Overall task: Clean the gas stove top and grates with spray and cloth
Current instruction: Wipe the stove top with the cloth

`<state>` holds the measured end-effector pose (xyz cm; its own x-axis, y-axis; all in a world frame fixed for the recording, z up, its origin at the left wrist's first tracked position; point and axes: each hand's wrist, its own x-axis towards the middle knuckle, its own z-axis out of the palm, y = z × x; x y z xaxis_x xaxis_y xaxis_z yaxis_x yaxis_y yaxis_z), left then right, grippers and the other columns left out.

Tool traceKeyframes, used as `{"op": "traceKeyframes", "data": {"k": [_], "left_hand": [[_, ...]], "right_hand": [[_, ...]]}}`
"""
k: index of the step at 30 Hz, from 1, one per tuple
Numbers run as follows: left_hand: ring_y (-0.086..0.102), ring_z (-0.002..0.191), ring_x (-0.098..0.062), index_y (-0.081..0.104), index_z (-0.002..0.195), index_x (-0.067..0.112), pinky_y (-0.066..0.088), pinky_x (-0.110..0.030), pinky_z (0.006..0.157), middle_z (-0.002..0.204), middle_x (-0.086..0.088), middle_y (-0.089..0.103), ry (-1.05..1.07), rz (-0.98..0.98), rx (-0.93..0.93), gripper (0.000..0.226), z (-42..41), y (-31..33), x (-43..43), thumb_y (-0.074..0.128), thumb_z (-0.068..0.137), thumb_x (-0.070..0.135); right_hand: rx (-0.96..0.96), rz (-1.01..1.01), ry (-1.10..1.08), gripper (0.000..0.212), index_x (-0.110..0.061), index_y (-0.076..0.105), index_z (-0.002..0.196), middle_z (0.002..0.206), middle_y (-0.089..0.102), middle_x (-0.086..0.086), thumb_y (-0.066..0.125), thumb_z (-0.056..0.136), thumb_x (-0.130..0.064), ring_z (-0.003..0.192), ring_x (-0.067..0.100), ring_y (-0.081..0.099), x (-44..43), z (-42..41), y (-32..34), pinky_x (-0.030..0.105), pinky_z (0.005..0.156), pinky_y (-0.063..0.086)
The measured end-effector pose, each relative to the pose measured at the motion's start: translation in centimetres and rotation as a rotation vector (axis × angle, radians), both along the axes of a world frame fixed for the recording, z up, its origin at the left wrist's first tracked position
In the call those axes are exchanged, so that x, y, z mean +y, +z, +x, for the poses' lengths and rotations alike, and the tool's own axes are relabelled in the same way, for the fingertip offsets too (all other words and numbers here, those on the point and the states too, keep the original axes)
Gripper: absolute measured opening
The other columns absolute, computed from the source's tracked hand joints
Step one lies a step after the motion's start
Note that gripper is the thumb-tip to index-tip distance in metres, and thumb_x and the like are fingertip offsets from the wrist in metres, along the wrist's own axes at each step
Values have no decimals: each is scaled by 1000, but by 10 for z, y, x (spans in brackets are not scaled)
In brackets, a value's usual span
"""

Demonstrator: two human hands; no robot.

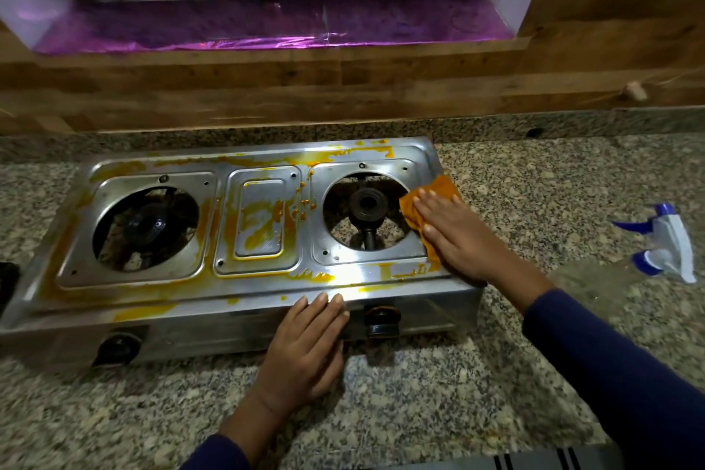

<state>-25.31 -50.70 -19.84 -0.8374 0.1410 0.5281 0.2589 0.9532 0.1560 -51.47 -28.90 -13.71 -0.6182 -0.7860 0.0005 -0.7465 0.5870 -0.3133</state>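
We press our right hand (456, 237) flat on the orange cloth (429, 202) at the stove top's (267, 160) right edge, wiping yellow stains. Our left hand (305, 347), fingers spread, braces the front edge. The spray bottle (665, 244) lies aside towards the worktop's (534, 179) right edge.

The right hand (454, 237) lies flat, palm down, fingers together and stretched forward; the left hand (305, 351) rests flat, fingers extended.
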Motion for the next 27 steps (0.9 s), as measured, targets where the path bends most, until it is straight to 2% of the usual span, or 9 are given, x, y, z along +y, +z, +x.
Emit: {"op": "traceKeyframes", "data": {"k": [6,9,13,17,20,24,27], "left_hand": [[44,137,-30,66,124,4,30,-47,115,143,-13,50,-18,21,-21,47,3,1,-1,69,79,18],[39,141,-29,62,129,6,32,-48,114,147,-12,47,-44,31,-75,48,5,6,-3,68,83,20],[35,143,-25,60,132,10,28,-47,116,150,-8,45,-22,18,-95,46,21,6,-14,61,88,25],[30,146,-22,54,135,14,23,-46,119,149,-7,45,82,69,-88,48,49,0,-32,56,89,28],[24,148,-20,45,139,17,17,-43,121,153,-4,38,132,97,-76,50,70,2,-57,51,91,28],[20,149,-19,33,145,22,13,-42,121,161,5,21,198,211,-41,46,92,11,-94,31,99,29],[20,149,-19,33,144,21,15,-45,121,162,7,19,252,276,4,46,102,25,-117,30,99,31]], "right_hand": [[104,80,-124,69,-14,30,152,159,25,1,6,100,-51,148,16,21,11,72,5,32,118,7],[67,84,-161,71,-14,21,154,161,15,-2,3,98,-52,148,11,9,-8,90,5,30,119,1],[-16,39,-93,75,-16,15,156,163,9,-3,-6,94,-53,150,10,1,-63,126,8,27,120,-5],[-49,14,-96,68,-15,11,157,165,7,1,4,98,-48,152,13,0,-127,155,7,32,122,-4],[-72,1,-72,60,-12,8,157,165,4,4,14,104,-41,152,17,0,-174,173,5,34,123,-3],[-67,-43,13,57,-10,16,156,164,13,6,27,105,-34,152,19,6,-235,188,3,34,120,-2],[-73,-73,76,55,-10,22,155,162,20,8,34,105,-28,151,21,12,-267,195,3,34,121,1]]}}
